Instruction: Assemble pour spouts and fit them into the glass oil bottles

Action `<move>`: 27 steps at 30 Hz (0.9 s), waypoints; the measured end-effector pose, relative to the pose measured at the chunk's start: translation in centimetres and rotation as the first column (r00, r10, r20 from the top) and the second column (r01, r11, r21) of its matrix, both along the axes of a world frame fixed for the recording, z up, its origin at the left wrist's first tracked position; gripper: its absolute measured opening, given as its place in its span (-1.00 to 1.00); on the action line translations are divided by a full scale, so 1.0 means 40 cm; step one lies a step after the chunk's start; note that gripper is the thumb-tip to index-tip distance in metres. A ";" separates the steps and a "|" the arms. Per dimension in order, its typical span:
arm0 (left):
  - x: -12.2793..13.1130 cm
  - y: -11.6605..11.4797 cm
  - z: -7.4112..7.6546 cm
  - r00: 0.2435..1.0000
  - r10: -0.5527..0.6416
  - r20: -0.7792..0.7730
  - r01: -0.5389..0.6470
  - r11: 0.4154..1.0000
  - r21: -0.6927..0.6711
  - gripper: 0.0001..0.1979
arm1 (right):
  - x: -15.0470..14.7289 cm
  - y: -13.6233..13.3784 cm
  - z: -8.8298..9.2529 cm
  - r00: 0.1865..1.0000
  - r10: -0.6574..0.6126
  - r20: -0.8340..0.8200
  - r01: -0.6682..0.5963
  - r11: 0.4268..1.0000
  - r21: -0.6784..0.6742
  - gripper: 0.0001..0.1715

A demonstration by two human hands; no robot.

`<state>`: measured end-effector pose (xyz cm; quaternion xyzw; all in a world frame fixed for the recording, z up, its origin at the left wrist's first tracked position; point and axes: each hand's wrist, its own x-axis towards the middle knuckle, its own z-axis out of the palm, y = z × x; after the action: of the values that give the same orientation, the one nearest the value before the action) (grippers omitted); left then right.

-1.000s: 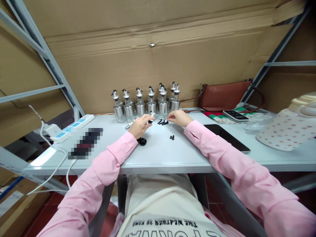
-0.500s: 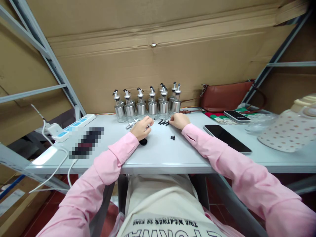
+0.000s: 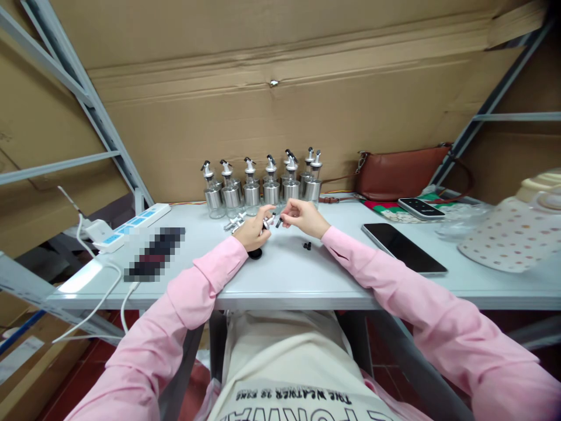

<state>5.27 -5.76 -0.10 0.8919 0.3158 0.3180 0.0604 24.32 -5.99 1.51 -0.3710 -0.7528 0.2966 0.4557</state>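
Between the fingers of my left hand is a silver pour spout, its tip pointing right. My right hand pinches a small black piece close to that tip; I cannot tell whether the two touch. More silver spouts lie on the table just behind my left hand. A round black cap rests under my left wrist. Small black parts lie in front of my right hand. Glass bottles with steel sleeves and spouts fitted stand in rows behind both hands.
A dark tablet lies to the right, near a phone-like device and a brown bag. A dotted white container stands far right. At the left are a power strip and white cables. Cardboard walls the back.
My right hand has lifted a black piece from the row behind and brought it left, next to the spout. My left hand stays nearly in place with the spout.
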 end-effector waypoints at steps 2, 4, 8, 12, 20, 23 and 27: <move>0.000 -0.003 0.000 1.000 -0.008 -0.014 0.008 1.000 -0.003 -0.33 | -0.003 -0.006 0.003 1.000 0.014 -0.003 -0.014 1.000 0.023 -0.69; 0.001 -0.005 0.001 1.000 -0.013 -0.018 0.013 1.000 -0.004 -0.31 | -0.005 -0.006 0.003 0.999 0.021 -0.041 -0.020 1.000 0.022 -0.68; 0.002 -0.008 0.004 1.000 -0.009 -0.025 0.009 1.000 0.006 -0.32 | -0.007 0.001 0.001 0.990 0.058 -0.132 -0.062 0.998 -0.022 -0.69; 0.002 -0.008 0.006 1.000 0.006 -0.031 -0.006 1.000 0.012 -0.32 | -0.010 0.000 0.003 0.977 0.107 -0.186 -0.127 0.987 -0.097 -0.68; 0.003 -0.006 0.000 0.999 -0.028 -0.017 0.028 1.000 -0.006 -0.33 | -0.003 0.008 -0.002 0.967 0.092 -0.237 -0.126 0.983 -0.131 -0.63; 0.006 -0.008 -0.002 0.999 -0.038 -0.015 0.038 0.999 -0.027 -0.33 | 0.000 0.010 -0.003 0.965 0.092 -0.245 -0.132 0.980 -0.151 -0.64; 0.008 -0.009 -0.003 0.999 -0.026 -0.029 0.025 0.998 -0.050 -0.33 | 0.001 0.005 0.002 0.959 0.081 -0.273 -0.137 0.972 -0.192 -0.64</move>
<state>5.58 -6.11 -0.23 0.8986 0.3131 0.2961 0.0821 24.36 -5.79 1.57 -0.3320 -0.6696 0.4456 0.4928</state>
